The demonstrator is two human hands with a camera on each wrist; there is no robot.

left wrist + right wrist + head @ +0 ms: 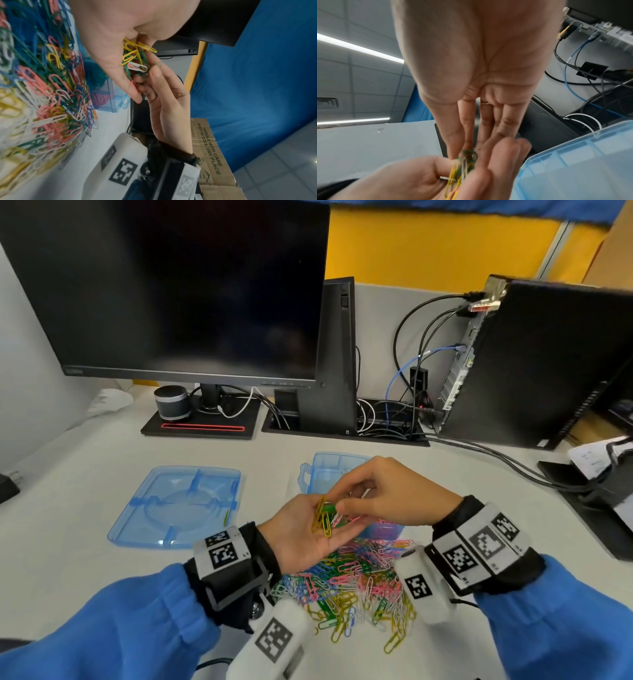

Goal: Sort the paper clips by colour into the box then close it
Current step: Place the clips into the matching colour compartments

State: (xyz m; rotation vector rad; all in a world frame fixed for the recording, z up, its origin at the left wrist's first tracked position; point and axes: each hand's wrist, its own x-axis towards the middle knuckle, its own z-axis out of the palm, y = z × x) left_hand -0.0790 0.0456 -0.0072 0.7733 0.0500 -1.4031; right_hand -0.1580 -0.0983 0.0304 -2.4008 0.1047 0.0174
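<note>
Grips: L hand [301, 539] cups mixed clips [322, 520] palm-up; R hand [394, 494] pinches green clip [468, 155] among them, over pile [359, 580] on tabletop [85, 559], box [325, 470] just behind.

Bright even ceiling-strip light, soft shadows, blurred close foregrounds, warped edges

Pale grey tabletop [85, 446] with a dark monitor [178, 285] and a black computer tower [548, 364] trailing cables; yellow partition [428, 251] behind; light strips [359, 47] cross a panelled ceiling [351, 81]; cardboard box [211, 155] near pale floor tiles [283, 169]
</note>
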